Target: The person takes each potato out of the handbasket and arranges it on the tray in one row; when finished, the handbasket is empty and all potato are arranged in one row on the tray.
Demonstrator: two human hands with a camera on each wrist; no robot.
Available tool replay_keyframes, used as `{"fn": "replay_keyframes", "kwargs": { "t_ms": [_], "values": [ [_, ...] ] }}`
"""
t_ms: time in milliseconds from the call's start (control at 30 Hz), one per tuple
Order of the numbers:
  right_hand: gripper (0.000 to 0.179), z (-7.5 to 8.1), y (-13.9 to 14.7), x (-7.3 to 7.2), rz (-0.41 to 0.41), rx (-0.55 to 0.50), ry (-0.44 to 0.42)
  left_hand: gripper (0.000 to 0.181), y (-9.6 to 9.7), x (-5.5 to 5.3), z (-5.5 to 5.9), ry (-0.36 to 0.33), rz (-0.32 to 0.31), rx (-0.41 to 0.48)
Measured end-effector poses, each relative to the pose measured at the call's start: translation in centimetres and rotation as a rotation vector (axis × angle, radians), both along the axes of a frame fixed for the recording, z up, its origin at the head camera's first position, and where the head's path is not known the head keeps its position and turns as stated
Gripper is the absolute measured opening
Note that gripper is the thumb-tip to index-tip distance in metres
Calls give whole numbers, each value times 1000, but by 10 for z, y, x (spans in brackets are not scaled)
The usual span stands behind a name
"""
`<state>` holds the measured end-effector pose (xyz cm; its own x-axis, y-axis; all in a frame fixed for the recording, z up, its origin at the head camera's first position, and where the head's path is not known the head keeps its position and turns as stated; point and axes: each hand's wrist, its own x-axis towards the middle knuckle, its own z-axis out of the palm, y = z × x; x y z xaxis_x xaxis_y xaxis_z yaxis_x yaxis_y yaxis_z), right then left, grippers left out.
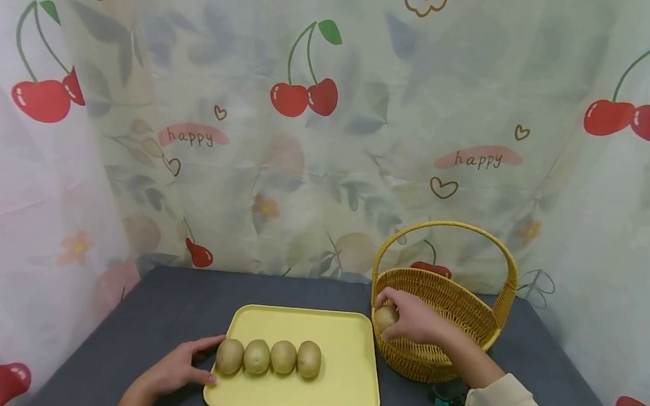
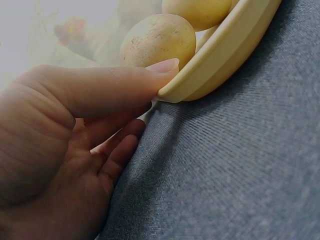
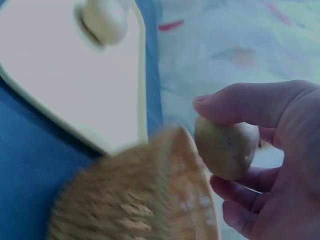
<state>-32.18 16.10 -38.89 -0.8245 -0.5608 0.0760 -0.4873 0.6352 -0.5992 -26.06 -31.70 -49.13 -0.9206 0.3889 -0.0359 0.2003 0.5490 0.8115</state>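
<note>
My right hand (image 1: 416, 317) grips a potato (image 1: 386, 318) between thumb and fingers, over the left rim of a wicker basket (image 1: 467, 299). In the right wrist view this potato (image 3: 227, 147) is round, light brown and speckled, close above the basket's edge (image 3: 145, 195). A yellow tray (image 1: 345, 334) lies left of the basket, with a row of several potatoes (image 1: 283, 357) on its left half. With fingers spread, my left hand (image 1: 177, 367) touches the tray's left edge. The left wrist view has its thumb (image 2: 125, 87) against the rim (image 2: 220, 60), close to the nearest potato (image 2: 160, 40).
A dark grey cloth (image 1: 177, 300) covers the table under tray and basket. The basket's tall arched handle (image 1: 451, 224) rises over its opening. A small black and teal object (image 1: 447, 399) lies in front of the basket, beside the right sleeve. Printed curtains (image 1: 328, 164) hang behind and at both sides.
</note>
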Motion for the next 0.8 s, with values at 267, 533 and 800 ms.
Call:
{"fn": "replay_keyframes", "kwargs": {
  "t_ms": [267,533,800],
  "values": [
    [44,-19,-36,25,-7,-133,42,77,0,-1,-1,15,-6,-8],
    [45,-47,-77,45,-61,-187,51,76,-1,0,-2,2,6,-2],
    [46,-79,-88,47,-179,-135,101,77,2,0,1,-4,10,-6]
  ]
}}
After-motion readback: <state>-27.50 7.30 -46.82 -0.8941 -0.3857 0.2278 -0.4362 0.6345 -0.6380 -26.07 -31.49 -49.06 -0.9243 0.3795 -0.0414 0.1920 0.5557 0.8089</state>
